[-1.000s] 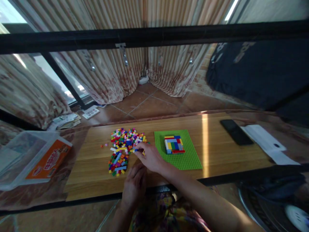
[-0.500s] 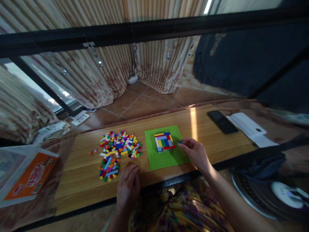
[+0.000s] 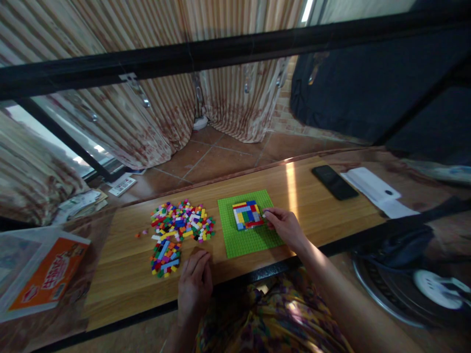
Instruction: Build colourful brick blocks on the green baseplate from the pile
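Note:
A green studded baseplate point(image 3: 241, 245) lies on the wooden table, with a low square build of coloured toy bricks point(image 3: 247, 214) on it. My right hand point(image 3: 285, 226) is at the build's right side, thumb and fingers pinched together. A small brick point(image 3: 264, 214) shows at the fingertips, partly hidden. Its colour is hard to make out. My left hand point(image 3: 195, 274) rests on the table's near edge, left of the baseplate, its fingers loosely bent and nothing visible in them. Beyond it lies a pile of loose toy bricks point(image 3: 182, 220) in many colours.
On the right of the table point(image 3: 121, 274) are a black phone point(image 3: 334, 182) and a white box-like item point(image 3: 371, 184). A clear bin with an orange label point(image 3: 47, 274) stands at the left. Two small bricks point(image 3: 141, 234) lie apart from the pile.
My right hand has moved left from beside the build to its right edge, still pinching. My left hand stays put. The view has shifted slightly.

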Available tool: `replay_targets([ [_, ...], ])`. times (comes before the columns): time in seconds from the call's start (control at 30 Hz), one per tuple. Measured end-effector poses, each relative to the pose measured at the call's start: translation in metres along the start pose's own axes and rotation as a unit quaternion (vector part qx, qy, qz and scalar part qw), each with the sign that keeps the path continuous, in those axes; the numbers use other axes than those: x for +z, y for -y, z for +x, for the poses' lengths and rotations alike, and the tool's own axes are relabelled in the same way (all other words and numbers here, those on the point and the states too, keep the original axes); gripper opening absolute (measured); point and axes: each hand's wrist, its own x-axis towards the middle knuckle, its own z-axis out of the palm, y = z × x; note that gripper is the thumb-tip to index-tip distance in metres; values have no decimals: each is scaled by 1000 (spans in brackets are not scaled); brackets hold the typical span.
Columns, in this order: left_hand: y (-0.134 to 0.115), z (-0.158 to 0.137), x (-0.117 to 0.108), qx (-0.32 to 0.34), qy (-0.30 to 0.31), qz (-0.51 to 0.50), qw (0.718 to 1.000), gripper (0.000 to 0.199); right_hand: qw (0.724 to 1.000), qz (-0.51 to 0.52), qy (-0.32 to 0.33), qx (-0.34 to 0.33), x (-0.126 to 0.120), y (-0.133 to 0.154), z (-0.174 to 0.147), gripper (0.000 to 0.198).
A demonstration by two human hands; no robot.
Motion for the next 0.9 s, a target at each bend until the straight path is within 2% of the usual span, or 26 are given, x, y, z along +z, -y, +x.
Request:
replay_targets([
  [0.2,1,0,2,0,-7,-10,1000,19,999,35,12,9,-3,-3,1,43],
  [0.33,0,-2,-1,-19,-16,-22,999,17,999,24,40,-13,-2,8,-9,41],
  [0.43,-9,0,-5,-32,-25,-29,999,22,994,13,96,-54,10,21,-32,31],
  [0.53,-26,9,-6,-21,-22,-50,998,28,977,-28,194,-78,30,28,-60,19],
  [0.63,-42,22,-4,-25,-5,-90,996,27,966,-45,238,-90,51,26,-80,12],
  [0.8,-51,35,1,-40,42,-155,986,16,966,-63,232,-92,60,16,-85,12],
  [0.9,-51,34,2,-38,40,-162,985,13,963,-115,220,-105,57,10,-84,15],
])
